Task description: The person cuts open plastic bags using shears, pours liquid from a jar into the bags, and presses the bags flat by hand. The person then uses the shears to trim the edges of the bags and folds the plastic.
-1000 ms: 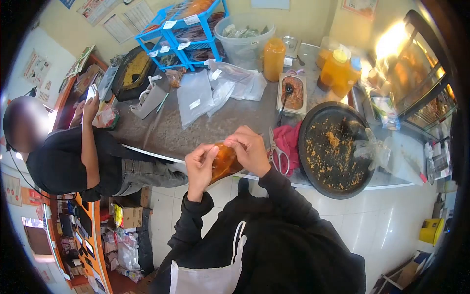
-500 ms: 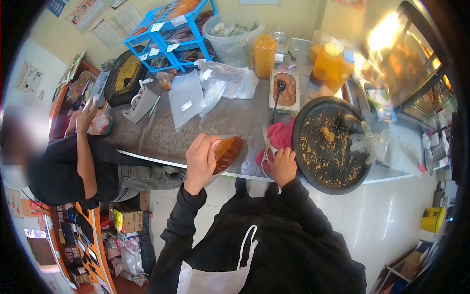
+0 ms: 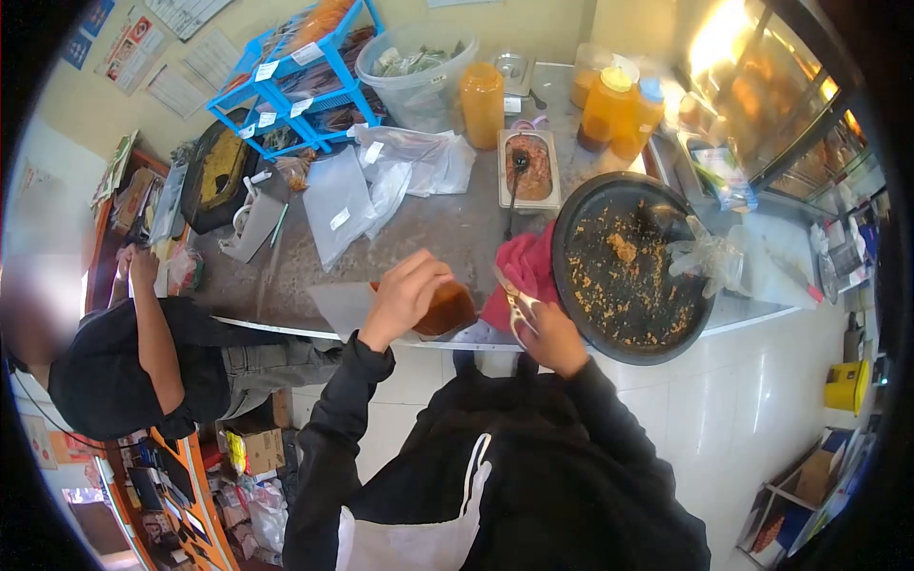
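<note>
My left hand (image 3: 404,301) is closed on a clear plastic bag of reddish-brown sauce (image 3: 447,310), held above the counter's front edge. The bag's empty upper part (image 3: 341,306) spreads out to the left behind the hand. In my right hand (image 3: 558,341) is a pair of scissors (image 3: 520,308), gripped by the handles, with the blades pointing up and left over a crumpled red cloth (image 3: 529,266). Beside that hand stands a large round black dish (image 3: 700,328) with brown crumbs and paste in it.
Behind my hands are a steel tray of red relish (image 3: 539,181) with a spoon, an orange bottle (image 3: 483,107), flat plastic bags (image 3: 333,195) and blue racks (image 3: 276,90). A clear plastic glove (image 3: 709,257) hangs over the dish's right rim. A person (image 3: 143,352) stands at left.
My right hand has picked the scissors up off the cloth. My left hand has shifted and turned the sauce bag, so its empty end now shows at left.
</note>
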{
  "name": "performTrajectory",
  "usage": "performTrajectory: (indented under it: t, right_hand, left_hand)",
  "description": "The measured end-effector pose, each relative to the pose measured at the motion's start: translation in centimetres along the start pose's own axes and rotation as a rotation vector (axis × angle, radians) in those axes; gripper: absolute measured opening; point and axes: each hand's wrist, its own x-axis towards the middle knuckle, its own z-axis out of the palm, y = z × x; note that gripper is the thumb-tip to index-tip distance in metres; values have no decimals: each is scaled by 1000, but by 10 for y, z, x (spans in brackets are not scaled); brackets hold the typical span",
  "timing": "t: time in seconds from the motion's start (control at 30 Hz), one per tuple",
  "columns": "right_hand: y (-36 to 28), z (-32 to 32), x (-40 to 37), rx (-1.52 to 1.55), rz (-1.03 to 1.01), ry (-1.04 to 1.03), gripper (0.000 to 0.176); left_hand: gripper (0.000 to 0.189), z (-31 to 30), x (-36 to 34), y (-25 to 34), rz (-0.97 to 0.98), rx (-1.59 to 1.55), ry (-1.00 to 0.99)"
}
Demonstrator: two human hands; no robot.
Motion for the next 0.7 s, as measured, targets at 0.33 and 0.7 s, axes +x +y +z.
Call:
performTrajectory:
  t: [0.33,0.7]
  right_hand:
    - [-5,-96,12,58,-318,31,43]
    - [-32,-84,73,-9,-615,27,44]
  left_hand:
    - [7,-12,3,-15,-297,-303,-75]
    - [7,-22,-1,-2,-381,-399,-69]
